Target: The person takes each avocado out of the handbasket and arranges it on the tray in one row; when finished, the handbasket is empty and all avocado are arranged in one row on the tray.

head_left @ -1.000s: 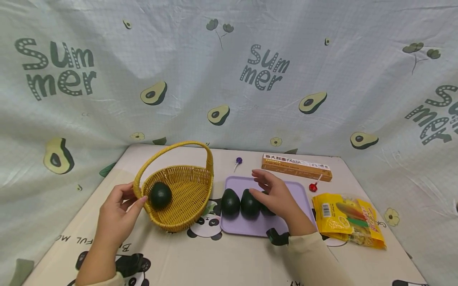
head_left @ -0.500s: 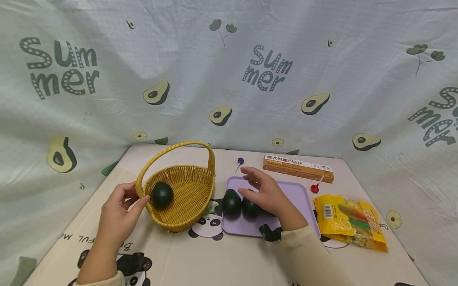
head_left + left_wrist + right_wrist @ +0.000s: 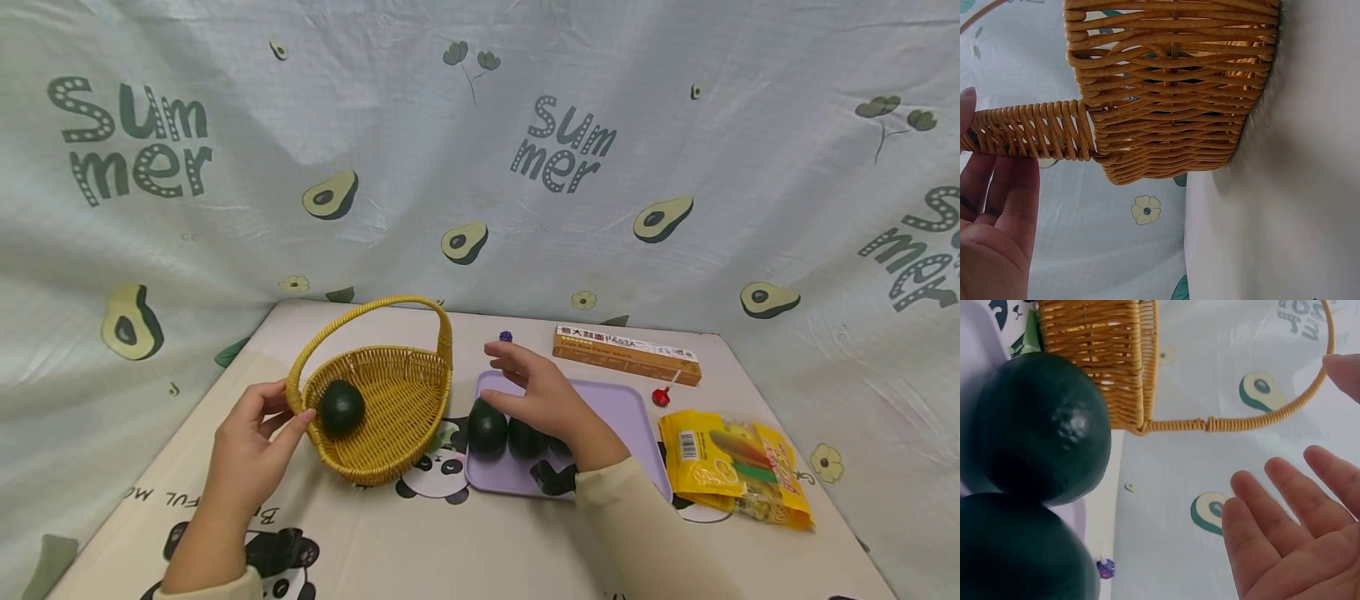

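My left hand (image 3: 251,446) pinches the lower handle of a yellow wicker basket (image 3: 397,425), thumb on one side and fingers on the other. One dark green avocado (image 3: 341,408) lies in the basket's left part. To the right, a purple tray (image 3: 615,410) bears a row of avocados: a left one (image 3: 487,429), a middle one (image 3: 527,439) and a third mostly hidden behind the wrist. Above this row hovers my right hand (image 3: 540,398), fingers spread and nothing in its grasp. In the right wrist view, its palm (image 3: 1310,562) faces the avocados with a gap between.
Behind the tray lies a pasta box (image 3: 626,357). A red lollipop (image 3: 661,397) and a yellow snack bag (image 3: 731,467) are on the right. The purple lollipop (image 3: 506,336) is partly covered by my right hand. A printed curtain (image 3: 420,150) closes off the back.
My right hand has moved left across the tray, from over the middle and right avocados to above the left one. The left hand keeps its hold on the basket.
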A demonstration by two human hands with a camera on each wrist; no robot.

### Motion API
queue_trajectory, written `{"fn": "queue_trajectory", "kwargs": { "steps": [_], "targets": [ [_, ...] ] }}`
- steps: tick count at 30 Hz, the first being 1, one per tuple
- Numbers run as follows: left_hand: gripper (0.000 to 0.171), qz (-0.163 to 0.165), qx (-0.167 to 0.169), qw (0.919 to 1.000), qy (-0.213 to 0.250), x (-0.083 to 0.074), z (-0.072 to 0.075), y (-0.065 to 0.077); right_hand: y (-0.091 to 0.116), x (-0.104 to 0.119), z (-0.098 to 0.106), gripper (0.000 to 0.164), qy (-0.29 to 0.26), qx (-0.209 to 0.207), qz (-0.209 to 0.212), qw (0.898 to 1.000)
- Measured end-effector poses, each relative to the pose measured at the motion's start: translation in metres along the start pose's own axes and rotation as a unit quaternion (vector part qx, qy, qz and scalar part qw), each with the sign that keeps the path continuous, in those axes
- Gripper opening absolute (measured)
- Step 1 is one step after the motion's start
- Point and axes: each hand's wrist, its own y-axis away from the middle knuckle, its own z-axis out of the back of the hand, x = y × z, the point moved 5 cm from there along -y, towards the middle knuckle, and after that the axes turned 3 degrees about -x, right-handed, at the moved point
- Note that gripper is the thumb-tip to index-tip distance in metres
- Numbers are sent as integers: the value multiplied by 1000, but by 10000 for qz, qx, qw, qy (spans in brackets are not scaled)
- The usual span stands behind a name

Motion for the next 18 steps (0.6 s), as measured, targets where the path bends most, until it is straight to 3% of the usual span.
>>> {"fn": "queue_trajectory", "kwargs": {
  "steps": [18],
  "targets": [
    [44,82,51,9999,-134,-3,1,1,-26,14,-20,65,20,313,-73,9995]
  ]
}}
